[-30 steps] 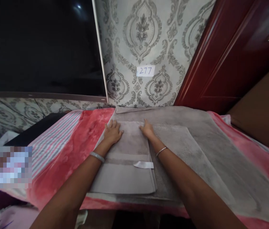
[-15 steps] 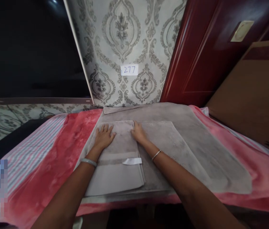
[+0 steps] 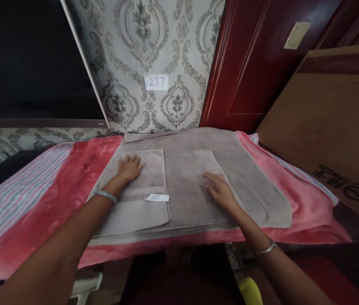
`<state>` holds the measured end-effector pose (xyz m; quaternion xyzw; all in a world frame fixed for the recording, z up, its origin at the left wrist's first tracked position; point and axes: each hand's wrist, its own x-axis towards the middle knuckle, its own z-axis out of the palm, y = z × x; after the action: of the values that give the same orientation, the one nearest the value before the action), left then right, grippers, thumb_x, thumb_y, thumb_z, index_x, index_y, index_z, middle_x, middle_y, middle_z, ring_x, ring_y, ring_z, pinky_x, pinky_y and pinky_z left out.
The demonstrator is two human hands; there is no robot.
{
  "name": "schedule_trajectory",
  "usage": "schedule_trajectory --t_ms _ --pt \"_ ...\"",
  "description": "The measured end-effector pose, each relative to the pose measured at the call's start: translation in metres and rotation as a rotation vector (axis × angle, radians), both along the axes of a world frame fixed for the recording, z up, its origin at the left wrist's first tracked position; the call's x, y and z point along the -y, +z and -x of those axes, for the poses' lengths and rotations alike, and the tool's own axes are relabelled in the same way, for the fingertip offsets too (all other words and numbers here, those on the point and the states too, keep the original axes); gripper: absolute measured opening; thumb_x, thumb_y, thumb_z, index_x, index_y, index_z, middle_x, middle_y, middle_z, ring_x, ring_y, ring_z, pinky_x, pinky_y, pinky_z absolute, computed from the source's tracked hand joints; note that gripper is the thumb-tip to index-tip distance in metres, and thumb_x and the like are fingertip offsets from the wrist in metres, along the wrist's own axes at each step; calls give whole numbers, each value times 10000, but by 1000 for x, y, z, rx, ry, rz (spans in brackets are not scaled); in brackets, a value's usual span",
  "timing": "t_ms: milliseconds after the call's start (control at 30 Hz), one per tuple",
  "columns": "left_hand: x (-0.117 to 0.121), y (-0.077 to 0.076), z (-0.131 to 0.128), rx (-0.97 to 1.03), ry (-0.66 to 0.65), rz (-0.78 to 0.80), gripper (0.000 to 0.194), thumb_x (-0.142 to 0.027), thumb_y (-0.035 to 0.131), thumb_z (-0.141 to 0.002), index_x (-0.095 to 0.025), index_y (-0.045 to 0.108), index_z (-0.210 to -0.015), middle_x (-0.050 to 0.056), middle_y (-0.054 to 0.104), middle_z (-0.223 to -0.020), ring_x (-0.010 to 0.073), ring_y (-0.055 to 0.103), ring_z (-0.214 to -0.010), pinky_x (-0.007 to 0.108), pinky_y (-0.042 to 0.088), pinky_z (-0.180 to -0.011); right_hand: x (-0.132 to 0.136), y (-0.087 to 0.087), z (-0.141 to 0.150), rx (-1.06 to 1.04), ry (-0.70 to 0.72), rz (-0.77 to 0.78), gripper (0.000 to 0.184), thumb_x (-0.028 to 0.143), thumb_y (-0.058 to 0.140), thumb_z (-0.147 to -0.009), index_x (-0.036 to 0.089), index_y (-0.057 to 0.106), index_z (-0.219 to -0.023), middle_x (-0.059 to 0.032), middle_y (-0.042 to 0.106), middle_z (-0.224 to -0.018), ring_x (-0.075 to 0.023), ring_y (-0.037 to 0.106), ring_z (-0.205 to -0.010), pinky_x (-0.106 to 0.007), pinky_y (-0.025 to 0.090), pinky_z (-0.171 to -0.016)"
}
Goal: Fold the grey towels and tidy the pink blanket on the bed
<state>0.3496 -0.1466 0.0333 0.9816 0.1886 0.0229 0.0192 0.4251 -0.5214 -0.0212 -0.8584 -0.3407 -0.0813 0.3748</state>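
A grey towel point(image 3: 149, 178), partly folded over on its left side, lies on a larger grey cloth point(image 3: 252, 182). My left hand point(image 3: 130, 167) rests flat with fingers spread on the folded layer. Above the unfolded right half of the towel is my right hand point(image 3: 220, 190), fingers apart and nothing in them; whether it touches the fabric I cannot tell. A white label point(image 3: 157, 198) sticks out at the right edge of the folded layer, below a flat woven band.
Under the grey cloths lies a red and pink blanket point(image 3: 80, 173) with a striped part at left. Behind stand a dark screen point(image 3: 26, 63) and a patterned wall with a "277" paper point(image 3: 157, 82). A cardboard box point(image 3: 325, 127) leans at right, near a red door point(image 3: 255, 55).
My right hand has left the folded layer's upper right corner and moved right over the towel, its fingers opening. My left hand stays on the folded layer. The view has turned slightly right.
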Motion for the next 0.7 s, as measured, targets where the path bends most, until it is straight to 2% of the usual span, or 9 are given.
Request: schedule_trajectory --t_ms 100,200,300,367,433,567,633,700 --pt "47 -11 -3 59 -186 11 599 -467 344 -1008 -218 420 -1548 124 320 -1666 346 209 -1557 631 188 -1221 40 -5 -20 -38 -326 -1 512 287 526 -887 141 608 -1371 -167 657 -1326 -289 640 -1164 -474 496 -1024" --pt "85 -33 -3 53 -315 10 650 -515 427 -982 -241 387 -1570 118 264 -1687 348 154 -1573 634 105 -1237 57 -13 -27 -164 -411 110 554 305 547 -880 154 575 -1412 -143 718 -1183 -274 687 -1008 -425 529 -933" --pt "98 -47 -1 66 -316 -4 683 -527 457 -968 -226 382 -1576 135 250 -1687 369 139 -1573 652 68 -1233 59 -15 -29 -235 -405 162 542 326 586 -869 160 607 -1385 -129 738 -1116 -290 684 -1041 -424 517 -952" --pt "97 -49 0 77 -320 2 684 -522 460 -967 -233 374 -1580 128 255 -1686 370 149 -1571 652 70 -1234 59 -12 -31 -302 -389 117 552 329 619 -843 152 623 -1366 -130 741 -1115 -307 686 -1052 -444 522 -955" --pt "94 -48 0 81 -321 5 678 -520 457 -968 -244 372 -1581 118 254 -1687 369 155 -1570 652 72 -1234 59 -7 -34 -435 -311 5 547 324 637 -818 164 640 -1340 -118 749 -1103 -305 699 -1025 -450 545 -928" --pt "92 -47 1 74 -318 -10 681 -529 453 -972 -233 374 -1580 127 250 -1688 364 151 -1572 644 87 -1235 58 4 -28 -794 -62 -294 521 350 608 -816 190 647 -1310 -97 762 -1089 -274 732 -932 -425 598 -850" --pt "92 -47 1 84 -318 -7 675 -534 454 -972 -234 388 -1573 128 255 -1686 363 150 -1572 643 90 -1236 57 7 -20 -903 -26 -365 519 354 586 -819 181 641 -1305 -109 764 -1082 -272 740 -906 -425 607 -839" --pt "91 -47 1 99 -317 17 661 -525 462 -971 -239 404 -1564 125 267 -1682 357 151 -1573 640 88 -1239 54 11 -13 -947 -42 -360 490 362 541 -839 155 657 -1267 -138 765 -1054 -281 742 -914 -429 611 -833"
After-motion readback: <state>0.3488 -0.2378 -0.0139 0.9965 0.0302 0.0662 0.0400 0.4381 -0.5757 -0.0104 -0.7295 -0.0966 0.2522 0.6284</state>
